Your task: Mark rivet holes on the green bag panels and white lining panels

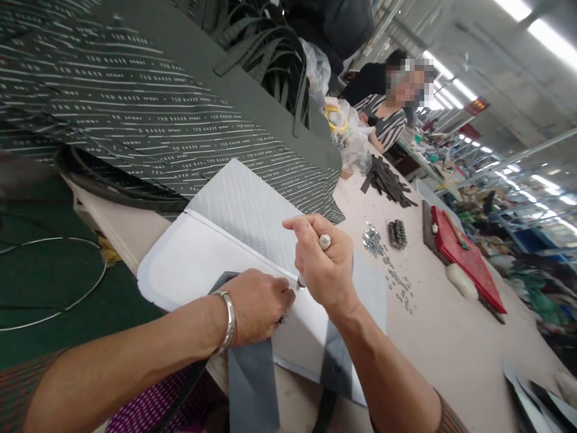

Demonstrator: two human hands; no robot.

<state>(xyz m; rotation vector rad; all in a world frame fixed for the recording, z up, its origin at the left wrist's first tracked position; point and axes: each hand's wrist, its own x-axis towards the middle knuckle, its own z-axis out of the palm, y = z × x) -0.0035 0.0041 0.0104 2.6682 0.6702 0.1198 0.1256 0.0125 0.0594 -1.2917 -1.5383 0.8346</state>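
Note:
My right hand [322, 258] is closed in a fist around a short silver rod-like tool [324, 242]. Its rounded end sticks out above the fist, and its lower end points down at the white bag panel [180, 258]. Beside that lower end, my left hand [259, 307] rests on the panel with its fingers curled in. What its fingertips pinch is hidden; a small dark metallic bit shows at their underside. Grey straps [253, 385] cross the panel and hang toward me. A translucent grey flap [246, 204] with faint stripes forms the panel's far side.
Dark printed fabric pieces [180, 120] are stacked at the far left, with black straps [270, 54] on top. Loose metal rings [373, 239], a cluster of dark metal parts [397, 234] and a red board [464, 258] lie to the right. Another person [383, 114] sits farther back.

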